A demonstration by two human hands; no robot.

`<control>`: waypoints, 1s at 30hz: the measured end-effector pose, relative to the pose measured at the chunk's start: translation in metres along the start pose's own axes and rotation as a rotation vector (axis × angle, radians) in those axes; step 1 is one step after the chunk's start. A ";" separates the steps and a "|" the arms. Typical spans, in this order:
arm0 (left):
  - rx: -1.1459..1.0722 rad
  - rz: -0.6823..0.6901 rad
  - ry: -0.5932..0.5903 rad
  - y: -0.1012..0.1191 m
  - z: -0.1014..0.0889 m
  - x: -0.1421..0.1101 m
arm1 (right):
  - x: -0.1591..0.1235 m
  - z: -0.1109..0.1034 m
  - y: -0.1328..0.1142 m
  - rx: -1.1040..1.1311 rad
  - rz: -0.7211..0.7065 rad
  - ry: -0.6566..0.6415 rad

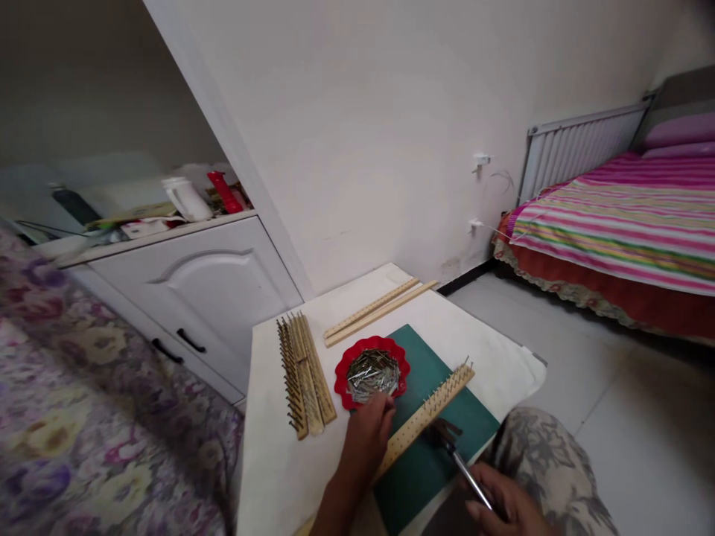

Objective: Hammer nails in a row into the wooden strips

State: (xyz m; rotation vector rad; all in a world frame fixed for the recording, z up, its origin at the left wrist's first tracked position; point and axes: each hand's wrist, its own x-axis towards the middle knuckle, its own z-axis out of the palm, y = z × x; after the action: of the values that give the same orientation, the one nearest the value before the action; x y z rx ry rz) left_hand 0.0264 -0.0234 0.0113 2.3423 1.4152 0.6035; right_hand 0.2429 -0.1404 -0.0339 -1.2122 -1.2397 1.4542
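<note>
Holding nails [372, 372]: red bowl [341, 377]; left hand [374, 420] curled, grasp unclear; right hand [506, 500] gripping hammer [463, 467].

One head-worn view (fairly near), forward and down over the table [474, 335]

Can't tell what, if anything, my left hand [375, 417] holds; it hides pt of red bowl [339, 381]. My left forearm [345, 476] covers near pt of 1 nailed strip [410, 430]. Hammer [469, 474] blurred at head; grip's hidden in my right hand [507, 497], cut off at near edge. Bed [620, 212] cut off right.
</note>
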 end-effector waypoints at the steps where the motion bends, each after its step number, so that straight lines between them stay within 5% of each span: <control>1: -0.082 0.002 -0.009 0.009 0.005 -0.005 | 0.001 0.000 -0.003 -0.007 -0.003 0.024; 10: -0.467 0.066 -0.184 0.059 0.051 -0.044 | 0.014 -0.005 -0.013 0.031 -0.070 0.165; 21: -1.452 -0.619 -0.013 0.064 0.104 -0.048 | 0.013 0.007 -0.003 0.341 -0.034 0.200; 25: -1.384 -0.571 0.075 0.059 0.096 -0.042 | 0.012 0.005 -0.006 0.269 -0.061 0.234; 30: -0.767 -0.367 0.273 0.034 0.063 -0.016 | 0.007 0.001 -0.007 0.110 0.052 0.235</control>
State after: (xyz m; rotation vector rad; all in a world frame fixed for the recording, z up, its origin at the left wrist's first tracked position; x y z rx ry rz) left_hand 0.0778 -0.0572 -0.0282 1.4075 1.3449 1.1350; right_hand 0.2407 -0.1323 -0.0281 -1.3064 -0.9647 1.3543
